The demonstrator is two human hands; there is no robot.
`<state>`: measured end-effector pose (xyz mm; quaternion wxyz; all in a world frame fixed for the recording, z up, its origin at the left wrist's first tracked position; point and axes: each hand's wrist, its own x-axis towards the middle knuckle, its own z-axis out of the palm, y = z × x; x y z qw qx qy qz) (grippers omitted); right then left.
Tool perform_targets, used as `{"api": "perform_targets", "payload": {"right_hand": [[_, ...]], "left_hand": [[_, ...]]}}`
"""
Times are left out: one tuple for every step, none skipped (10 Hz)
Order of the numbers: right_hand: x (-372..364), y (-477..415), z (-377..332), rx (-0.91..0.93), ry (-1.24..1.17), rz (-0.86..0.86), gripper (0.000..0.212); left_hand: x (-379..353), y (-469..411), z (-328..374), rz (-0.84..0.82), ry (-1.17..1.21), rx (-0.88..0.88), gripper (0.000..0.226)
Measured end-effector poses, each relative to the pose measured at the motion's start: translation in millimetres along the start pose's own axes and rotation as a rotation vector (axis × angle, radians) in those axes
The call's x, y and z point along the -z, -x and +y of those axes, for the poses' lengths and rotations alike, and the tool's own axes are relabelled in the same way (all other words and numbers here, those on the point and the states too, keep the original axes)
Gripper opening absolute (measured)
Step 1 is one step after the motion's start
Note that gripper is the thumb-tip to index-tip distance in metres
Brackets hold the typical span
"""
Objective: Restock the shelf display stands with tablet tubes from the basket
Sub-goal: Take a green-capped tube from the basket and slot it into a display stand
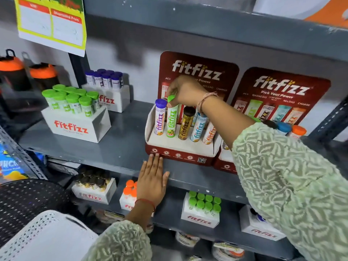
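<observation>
A dark red display stand (175, 154) sits on the grey shelf (116, 147). Its front row holds a purple-capped tube (160, 117), a green-capped tube (171, 119), a black-capped tube (186, 123), a light blue tube (198, 129) and an orange tube (209, 133). My right hand (185, 91) reaches over the stand, fingers closed on the green cap of the green-capped tube, which stands in its slot. My left hand (153, 178) lies flat on the shelf's front edge, fingers spread, fingertips touching the stand's base. The basket is not clearly in view.
A second red stand (280, 102) stands to the right, partly behind my right sleeve. White boxes of green-capped tubes (75, 117) and purple-capped tubes (111, 91) sit at the left. The lower shelf holds more white boxes (200, 213). Orange-lidded bottles (13, 70) stand far left.
</observation>
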<state>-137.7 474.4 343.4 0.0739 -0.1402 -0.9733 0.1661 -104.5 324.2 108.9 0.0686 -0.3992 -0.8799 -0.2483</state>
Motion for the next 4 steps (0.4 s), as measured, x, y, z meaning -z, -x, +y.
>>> {"api": "perform_targets", "payload": {"right_hand": [[-1,0,-3,-0.001,0.009,0.019,0.036],[0,1,-1,-0.044,0.038,0.015,0.035],[-10,1,7,-0.083,0.062,-0.025,0.033],[-18,6,3,-0.126,0.042,-0.031,0.039]], "left_hand": [[-3,0,-2,-0.012,-0.010,-0.001,0.055],[-10,0,-6,-0.006,-0.023,-0.014,0.050],[-11,-1,-9,-0.026,-0.033,-0.004,0.051],[-7,-1,-6,-0.031,-0.067,-0.031,0.088]]}}
